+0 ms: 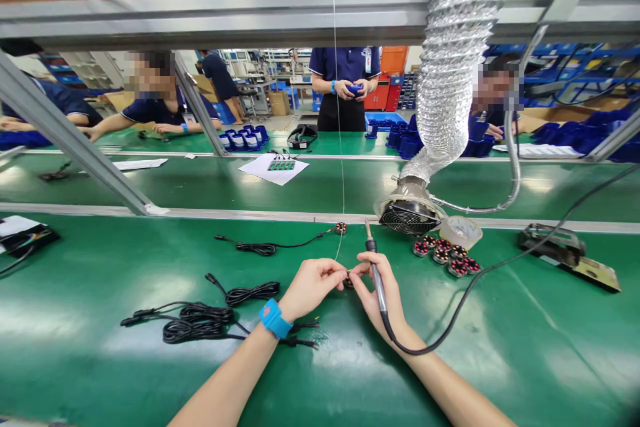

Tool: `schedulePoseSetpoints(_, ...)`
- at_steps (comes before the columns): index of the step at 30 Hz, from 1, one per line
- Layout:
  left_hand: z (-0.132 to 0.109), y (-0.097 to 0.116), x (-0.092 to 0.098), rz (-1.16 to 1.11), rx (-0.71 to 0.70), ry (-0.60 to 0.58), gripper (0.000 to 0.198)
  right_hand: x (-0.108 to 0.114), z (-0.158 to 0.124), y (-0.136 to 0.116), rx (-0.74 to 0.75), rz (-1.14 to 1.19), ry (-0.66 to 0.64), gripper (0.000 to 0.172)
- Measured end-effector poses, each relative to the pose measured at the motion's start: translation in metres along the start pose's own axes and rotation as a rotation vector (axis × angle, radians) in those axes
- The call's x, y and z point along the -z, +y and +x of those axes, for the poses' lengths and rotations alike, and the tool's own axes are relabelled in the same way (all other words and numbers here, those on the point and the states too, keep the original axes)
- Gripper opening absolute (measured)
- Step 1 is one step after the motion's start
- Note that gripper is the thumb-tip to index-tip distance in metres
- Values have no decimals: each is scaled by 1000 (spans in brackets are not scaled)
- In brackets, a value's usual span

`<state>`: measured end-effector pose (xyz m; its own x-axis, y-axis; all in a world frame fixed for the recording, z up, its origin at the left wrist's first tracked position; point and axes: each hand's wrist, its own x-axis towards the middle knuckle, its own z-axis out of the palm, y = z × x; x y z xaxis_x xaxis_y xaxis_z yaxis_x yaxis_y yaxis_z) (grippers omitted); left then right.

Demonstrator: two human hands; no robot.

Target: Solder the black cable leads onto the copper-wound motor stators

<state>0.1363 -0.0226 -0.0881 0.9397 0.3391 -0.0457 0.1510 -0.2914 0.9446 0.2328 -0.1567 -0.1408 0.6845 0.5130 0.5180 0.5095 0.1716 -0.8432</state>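
Observation:
My left hand (313,287), with a blue wrist strap (275,318), is closed in a pinch at a small round part (349,282), mostly hidden by fingertips. My right hand (387,297) holds a soldering iron (379,285), tip pointing up and away, while its thumb and forefinger meet the same part. A thin solder wire (342,180) hangs from above and passes behind my left fingers. Beyond my hands lies another round part (341,228) beside a black cable (257,248). Several coiled black cables (197,320) lie to the left.
A fume duct with a fan (411,212) hangs ahead. Several round parts (443,253) and a tape roll (461,232) sit right, before a metal stand (570,257). The iron's cord (470,287) arcs across the right. Co-workers and blue housings (245,138) are across the bench.

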Motion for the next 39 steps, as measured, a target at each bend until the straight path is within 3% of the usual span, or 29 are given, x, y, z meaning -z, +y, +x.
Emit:
schedulePoseSetpoints(6,2,0,2,-78,23,-54,30,0,0,-2,-40,11,-6,26)
schedulePoseSetpoints(14,2,-2,3,-221,77,-15,30,0,0,-7,-107,79,-2,30)
schedulePoseSetpoints(23,4,-5,2,-157,97,-1,30,-2,0,-6,-190,250,-17,34)
schedulePoseSetpoints(39,3,-3,1,-221,101,-25,31,-3,0,-9,-162,232,-2,31)
